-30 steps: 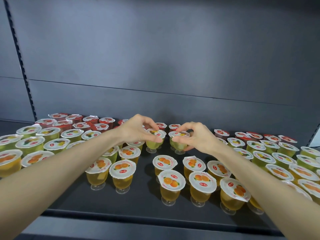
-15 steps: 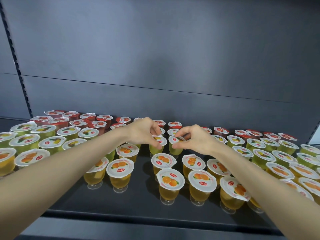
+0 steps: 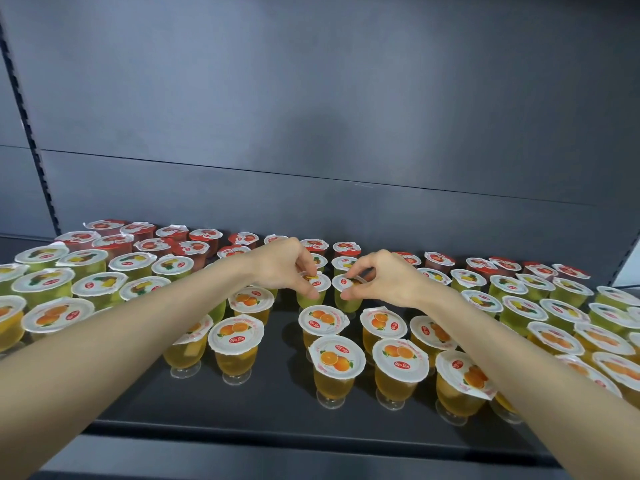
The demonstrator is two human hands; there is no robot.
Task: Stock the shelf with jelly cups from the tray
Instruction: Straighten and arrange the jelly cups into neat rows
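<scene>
While fingers [image 3: 298,258] pinch both rims | green jelly cups [image 3: 347,304] — white lids [image 3: 321,283] (fruit-printed)

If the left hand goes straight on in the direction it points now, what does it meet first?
Probably the rear green cup, just beyond the held cup that the left hand pinches; depth is unclear.

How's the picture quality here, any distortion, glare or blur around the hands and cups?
Head view: wide-angle bending of the slotted upright; soft bright patch on the back panel; left hand pinching one green cup and right hand pinching another, both sharp.
</scene>
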